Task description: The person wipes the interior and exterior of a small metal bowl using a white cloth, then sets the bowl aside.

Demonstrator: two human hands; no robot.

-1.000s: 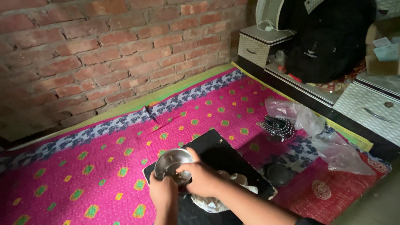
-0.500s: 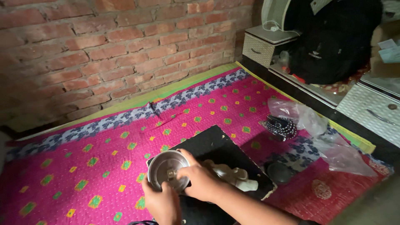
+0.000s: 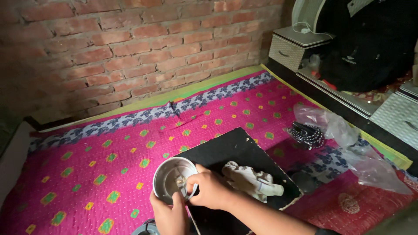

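Holding a light, rigid, slick steel bowl [image 3: 174, 179], left hand [image 3: 169, 214] clasps its near rim; right hand [image 3: 208, 189] pinches the small piece inside

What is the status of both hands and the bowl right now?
Left hand grips round steel bowl at near rim. Right hand reaches inside it. White crumpled cloth beside, on black board. Nothing in the way.

Silver bowl [image 3: 170, 176], pink patterned quilt [image 3: 109, 161]
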